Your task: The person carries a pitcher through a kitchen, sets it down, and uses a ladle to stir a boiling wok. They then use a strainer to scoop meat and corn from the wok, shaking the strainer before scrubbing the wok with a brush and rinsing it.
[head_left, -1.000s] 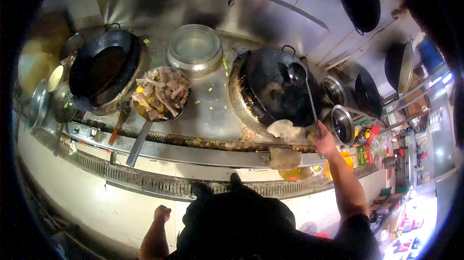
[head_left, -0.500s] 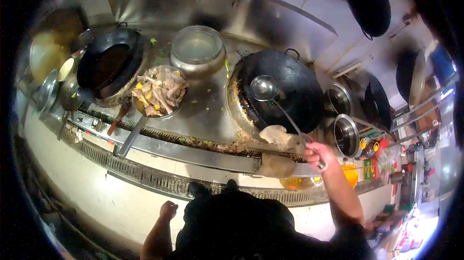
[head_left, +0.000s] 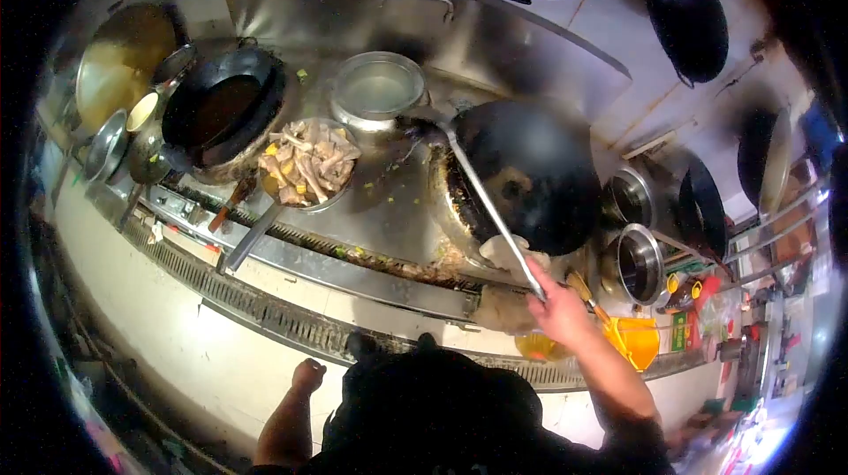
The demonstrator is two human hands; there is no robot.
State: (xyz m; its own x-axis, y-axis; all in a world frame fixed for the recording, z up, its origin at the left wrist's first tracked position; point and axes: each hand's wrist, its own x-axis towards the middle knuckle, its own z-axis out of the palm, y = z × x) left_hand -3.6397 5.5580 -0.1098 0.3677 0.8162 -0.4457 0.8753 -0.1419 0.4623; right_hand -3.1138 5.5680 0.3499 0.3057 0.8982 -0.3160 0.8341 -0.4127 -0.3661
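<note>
My right hand (head_left: 558, 303) grips the lower end of a long-handled ladle (head_left: 488, 198). The ladle slants up and left across a large black wok (head_left: 548, 174), and its bowl end is over the wok's far left rim, close to a steel pot of liquid (head_left: 378, 86). A folded pale cloth (head_left: 508, 254) lies at the wok's near edge, partly behind the ladle's handle. Low at the left, my left hand (head_left: 308, 375) hangs with curled fingers, holding nothing that shows. Pale bony meat pieces (head_left: 309, 161) fill a long-handled strainer (head_left: 256, 235) on the stove.
Another black wok (head_left: 216, 117) with dark liquid stands at the left, beside metal bowls (head_left: 108, 146). Steel pots (head_left: 638, 261) and a yellow container (head_left: 638, 342) are at the right. More woks (head_left: 689, 15) hang on the wall. A slotted drain (head_left: 265, 311) runs along the front.
My right hand has swung the ladle left and up, taking its bowl from inside the wok to the far left rim. The left hand stays low. The whole view has shifted slightly.
</note>
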